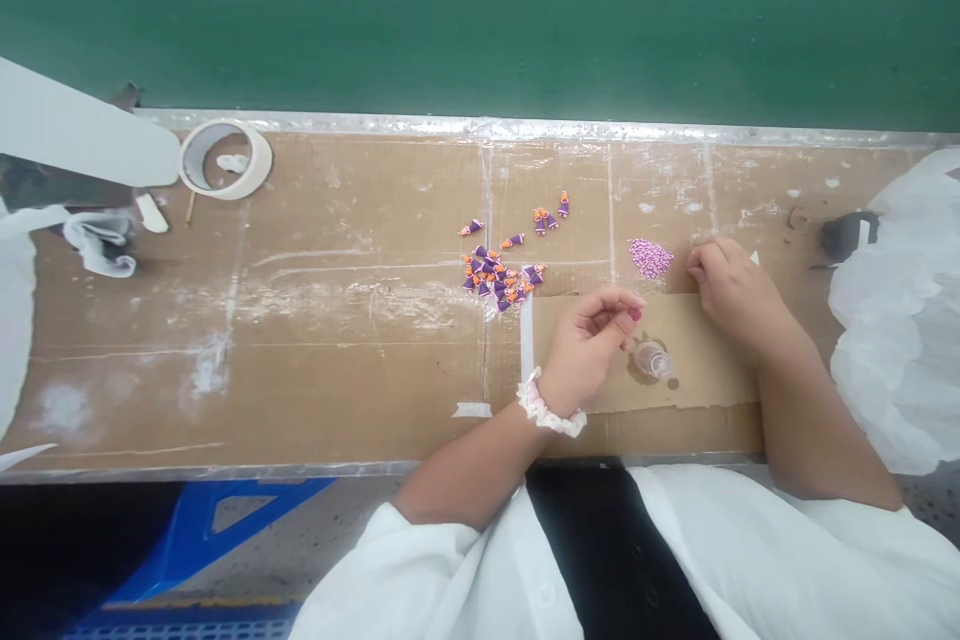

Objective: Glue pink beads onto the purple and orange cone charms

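My left hand (589, 340) hovers over the cardboard-covered table (337, 340) with its fingers curled into a pinch; whether anything is in the pinch is too small to see. Just to its right stands a small clear jar (652, 360). My right hand (731, 290) rests on the table with bent fingers, its fingertips close to a little heap of pink beads (650, 257). A scatter of purple and orange charms (501, 278) lies to the left of my left hand. A white scrunchie (551, 412) sits on my left wrist.
A roll of white tape (225, 158) lies at the back left beside white scraps (101, 245). A white plastic bag (900, 320) fills the right edge, with a dark object (844, 235) next to it. A green surface (480, 10) runs behind the table.
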